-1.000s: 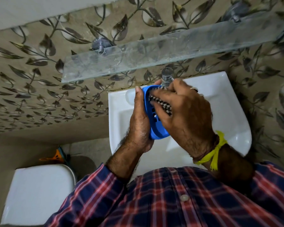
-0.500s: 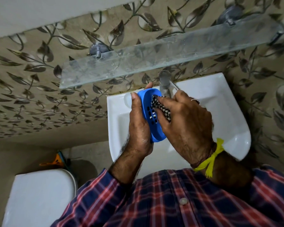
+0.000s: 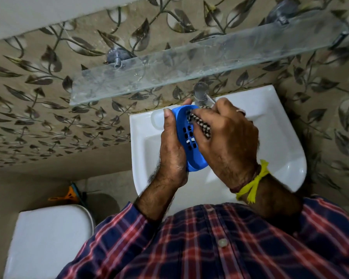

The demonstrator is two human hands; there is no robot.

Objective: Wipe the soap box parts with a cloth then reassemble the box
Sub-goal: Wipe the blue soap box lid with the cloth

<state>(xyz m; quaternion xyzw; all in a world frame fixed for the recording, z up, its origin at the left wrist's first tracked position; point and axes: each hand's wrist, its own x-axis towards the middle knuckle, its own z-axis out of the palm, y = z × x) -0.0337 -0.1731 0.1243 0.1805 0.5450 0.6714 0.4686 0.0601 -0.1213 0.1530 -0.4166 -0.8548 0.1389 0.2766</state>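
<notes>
On the far left sat a white toilet lid (image 3: 48, 242), w/ something orange (image 3: 69, 196) on the floor behind it. Not part of the job.

Next came the left hand (image 3: 172, 150). It held the blue soap tray (image 3: 191, 141) up on its edge over the white sink (image 3: 280, 137). The thumb was hooked over the top rim & the palm cupped the back, so the grip was snug round the tray. The tray had little square holes in it, and its holey side faced right.

Just behind the tray, on the sink's back corner, lay a pale rounded thing (image 3: 156, 119). Prob another part of the soap box, but I couldn't tell for sure.

Then the checked cloth (image 3: 201, 125). It was bunched up & pushed against the tray's holey side, near the top. The right hand (image 3: 228, 141) had its fingers curled tight round the cloth, pressing it in. A yellow thread (image 3: 252, 186) was tied at that wrist. The tap (image 3: 200, 93) stood just behind the hands, under a glass shelf (image 3: 189, 63).

So the step looked like wiping, not putting back together yet. Next, I think the cloth needed to rub down to the tray's lower end, w/ the left hand holding firm so the tray didn't slip into the sink. Other parts likely needed a wipe too.
</notes>
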